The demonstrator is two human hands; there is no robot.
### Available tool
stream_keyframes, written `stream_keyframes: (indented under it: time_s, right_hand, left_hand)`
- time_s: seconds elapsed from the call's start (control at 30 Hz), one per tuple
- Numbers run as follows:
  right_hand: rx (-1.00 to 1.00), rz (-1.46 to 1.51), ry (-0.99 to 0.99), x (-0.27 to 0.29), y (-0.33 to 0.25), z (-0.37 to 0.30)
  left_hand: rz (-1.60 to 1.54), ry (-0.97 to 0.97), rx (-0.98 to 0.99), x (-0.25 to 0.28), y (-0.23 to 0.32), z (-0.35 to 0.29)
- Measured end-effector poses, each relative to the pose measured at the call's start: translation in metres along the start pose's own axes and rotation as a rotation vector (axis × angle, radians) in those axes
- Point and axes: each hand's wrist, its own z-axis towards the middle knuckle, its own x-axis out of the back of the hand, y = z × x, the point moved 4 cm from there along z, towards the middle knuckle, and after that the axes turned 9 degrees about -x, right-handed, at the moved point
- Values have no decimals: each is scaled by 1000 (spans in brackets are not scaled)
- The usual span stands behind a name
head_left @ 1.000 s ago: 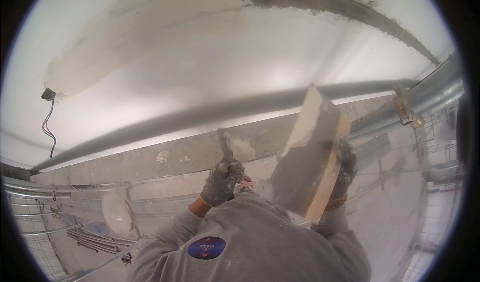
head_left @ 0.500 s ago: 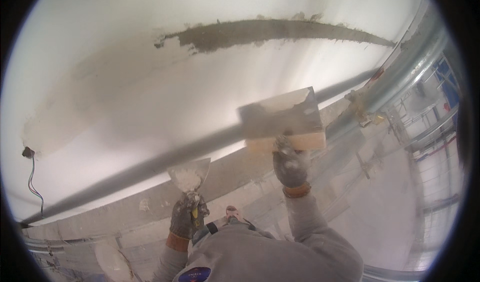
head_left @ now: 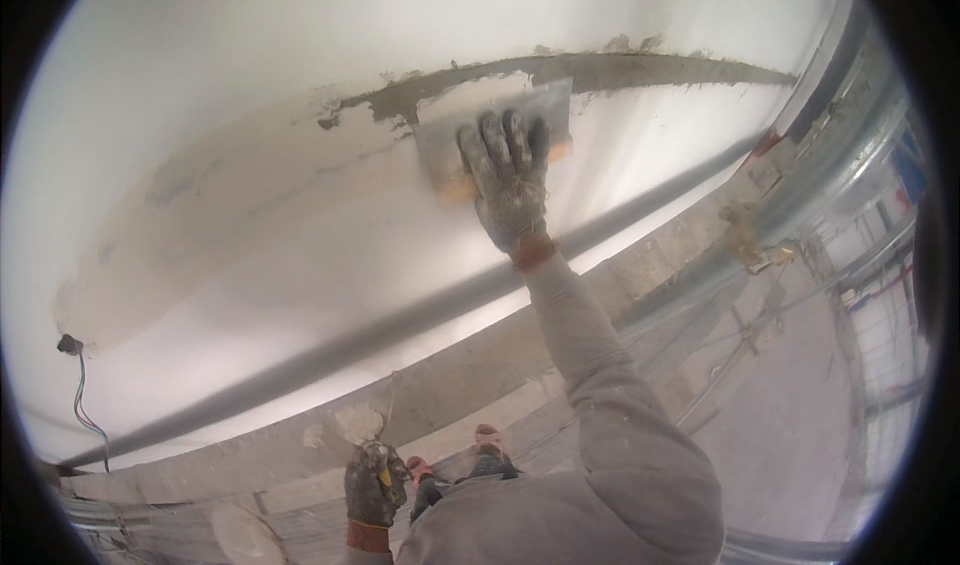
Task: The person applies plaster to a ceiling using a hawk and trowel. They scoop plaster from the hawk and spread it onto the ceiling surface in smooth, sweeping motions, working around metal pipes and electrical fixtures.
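My right hand (head_left: 508, 180), in a grey plaster-stained glove, is raised overhead and presses a flat steel trowel (head_left: 490, 130) against the white ceiling (head_left: 250, 115). The trowel lies on a long grey plaster seam (head_left: 640, 68) that curves across the ceiling. My left hand (head_left: 373, 485), also gloved, is low near my chest and grips a small putty knife (head_left: 365, 423) with pale plaster on its blade.
A grey metal ceiling profile (head_left: 400, 330) runs diagonally below the ceiling. A black cable (head_left: 82, 395) hangs from the ceiling at the left. Metal stud framing (head_left: 840, 195) stands at the right. A wide patch of smoothed plaster (head_left: 200, 235) covers the ceiling's left part.
My right hand has lifted the trowel up and pressed it flat onto the grey seam. My left hand with the putty knife has dropped lower and moved right.
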Motion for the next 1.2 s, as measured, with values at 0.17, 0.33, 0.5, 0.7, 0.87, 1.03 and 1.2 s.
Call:
stream_keyframes:
  time_s: [0.17, 0.33, 0.5, 0.7, 0.87, 1.03, 1.2]
  right_hand:
    - [-115, 91, -159, 28, -9, -54]
    - [-445, 308, 52, 61, -14, -17]
    - [-667, 363, 179, 56, -22, 36]
    - [-741, 353, 248, 21, -68, 42]
    - [-713, 313, 140, 47, -78, 23]
    - [-756, 912, -590, 92, -92, -14]
    - [-501, 1751, -577, 153, -58, -95]
  left_hand:
    - [76, -10, -22, -2, 8, 4]
    - [95, -94, -16, 2, 8, 13]
    - [16, -134, 62, 14, -2, 15]
    - [51, -105, 6, 30, -7, 20]
    - [234, -213, -60, 27, 0, 24]
    - [307, -298, 128, -3, 56, 3]
    - [224, -643, 335, -86, 93, -15]
